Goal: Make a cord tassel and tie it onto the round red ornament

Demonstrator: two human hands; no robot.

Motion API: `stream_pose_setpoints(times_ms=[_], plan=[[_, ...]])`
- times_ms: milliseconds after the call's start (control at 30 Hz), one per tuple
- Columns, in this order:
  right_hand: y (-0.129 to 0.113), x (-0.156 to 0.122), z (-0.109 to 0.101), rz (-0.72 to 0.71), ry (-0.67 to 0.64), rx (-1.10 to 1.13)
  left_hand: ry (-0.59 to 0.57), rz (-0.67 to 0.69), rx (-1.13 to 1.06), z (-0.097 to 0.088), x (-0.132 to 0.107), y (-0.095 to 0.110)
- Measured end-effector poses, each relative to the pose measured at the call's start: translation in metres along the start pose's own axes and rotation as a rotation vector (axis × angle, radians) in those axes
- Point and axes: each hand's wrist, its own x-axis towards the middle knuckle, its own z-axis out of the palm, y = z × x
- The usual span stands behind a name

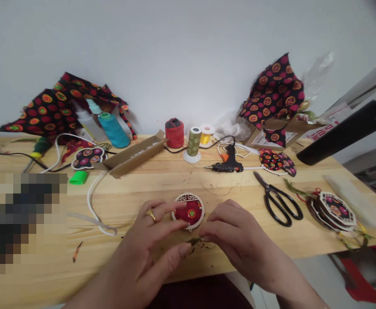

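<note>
A round ornament (192,206) with a pale cut-out frame and dark red patterned fabric lies flat on the table in front of me. My left hand (157,234) has its fingers spread, with two fingertips over the ornament's left side. The thumb is apart from them, close to an olive-green thread (194,241) just below the ornament. My right hand (229,236) is closed in a pinch at the right end of this thread. Its fingertips are partly hidden, beside the ornament's lower right edge.
Black-handled scissors (278,199) and a stack of finished ornaments (334,210) lie to the right. Behind are a glue gun (229,161), an olive thread spool (194,141), a long cardboard box (136,154) and a teal thread cone (113,131). A white cable (93,206) runs at left.
</note>
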Motion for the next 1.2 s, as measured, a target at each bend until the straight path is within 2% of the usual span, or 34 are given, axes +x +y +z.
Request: stream_pose_setpoints(times_ms=[100,267,500,733,867,1200], plan=[[-0.005,0.001,0.001,-0.023,-0.017,-0.014,0.05,-0.037,-0.116,0.001,0.0,0.002],[-0.008,0.003,0.007,-0.029,-0.095,-0.1,-0.137,-0.267,-0.246,0.016,0.0,0.004],[-0.006,0.002,0.011,-0.005,-0.15,-0.128,-0.174,-0.305,-0.325,0.025,0.004,-0.002],[0.004,0.001,0.007,0.012,-0.079,-0.102,-0.192,-0.43,-0.629,0.032,0.006,-0.008],[0.007,-0.001,0.004,0.028,-0.066,-0.067,-0.163,-0.466,-0.6,0.033,0.006,-0.007],[0.015,-0.004,0.0,0.069,0.102,-0.107,-0.134,-0.544,-0.584,0.032,0.007,-0.002]])
